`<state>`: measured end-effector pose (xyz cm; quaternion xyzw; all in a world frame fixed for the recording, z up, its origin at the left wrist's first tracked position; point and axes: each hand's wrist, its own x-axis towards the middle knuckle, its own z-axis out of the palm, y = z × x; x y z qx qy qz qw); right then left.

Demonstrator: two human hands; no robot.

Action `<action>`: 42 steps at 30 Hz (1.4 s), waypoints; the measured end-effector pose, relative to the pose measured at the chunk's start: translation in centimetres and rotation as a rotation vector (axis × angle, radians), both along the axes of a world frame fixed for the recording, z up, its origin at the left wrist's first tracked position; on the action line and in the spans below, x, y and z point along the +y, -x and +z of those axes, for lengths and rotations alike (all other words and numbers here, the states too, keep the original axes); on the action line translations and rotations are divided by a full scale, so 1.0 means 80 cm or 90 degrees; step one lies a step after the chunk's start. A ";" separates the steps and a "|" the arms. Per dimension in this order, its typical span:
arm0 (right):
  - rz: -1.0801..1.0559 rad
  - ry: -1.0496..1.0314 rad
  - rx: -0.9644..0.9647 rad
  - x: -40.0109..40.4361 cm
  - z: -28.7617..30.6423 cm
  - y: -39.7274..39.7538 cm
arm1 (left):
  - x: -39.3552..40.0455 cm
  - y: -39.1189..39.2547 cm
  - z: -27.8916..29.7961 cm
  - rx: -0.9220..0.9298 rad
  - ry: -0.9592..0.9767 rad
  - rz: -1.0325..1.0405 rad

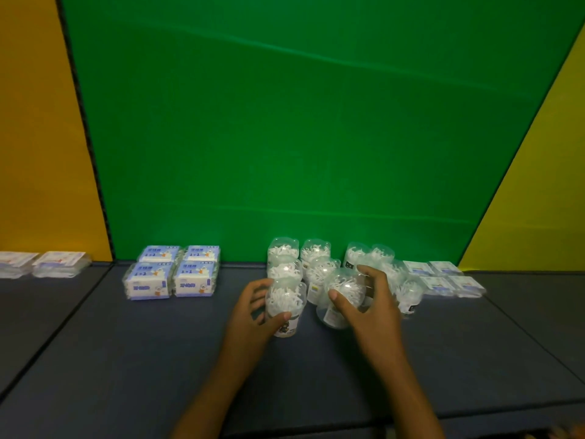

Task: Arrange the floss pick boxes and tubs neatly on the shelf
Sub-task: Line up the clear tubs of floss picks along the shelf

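Note:
Several clear tubs of white floss picks (316, 264) stand clustered on the dark shelf surface (126, 359) in front of the green back wall. My left hand (253, 315) grips the nearest upright tub (285, 301), thumb across its front. My right hand (367, 305) holds a tilted tub (343, 289) just to the right of it, thumb on its front and fingers over its far side. Blue-and-white floss pick boxes (172, 272) sit stacked in a two-by-two block at the left.
Flat clear packs (443, 278) lie at the right behind the tubs. More packs (41, 264) lie at the far left on a neighbouring panel. Yellow side walls flank the green wall (300, 137). Seams cross the shelf surface near its front edge.

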<state>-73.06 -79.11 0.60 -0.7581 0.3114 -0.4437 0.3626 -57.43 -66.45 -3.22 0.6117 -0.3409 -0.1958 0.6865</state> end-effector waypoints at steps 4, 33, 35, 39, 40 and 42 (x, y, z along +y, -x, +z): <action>0.028 0.008 0.001 -0.015 -0.008 0.002 | -0.007 0.006 -0.005 -0.038 -0.004 0.016; 0.029 0.125 0.144 -0.021 -0.037 -0.030 | 0.094 -0.023 0.034 -0.601 -0.506 0.199; 0.016 0.145 0.184 -0.018 -0.031 -0.027 | 0.104 -0.026 0.035 -0.604 -0.509 0.203; -0.031 0.238 0.208 -0.001 -0.003 -0.028 | 0.131 -0.037 0.043 -0.609 -0.502 0.225; -0.026 0.262 0.213 0.007 0.006 -0.032 | 0.140 -0.040 0.047 -0.609 -0.498 0.232; -0.006 0.305 0.229 0.027 0.024 -0.042 | 0.158 -0.046 0.057 -0.617 -0.492 0.248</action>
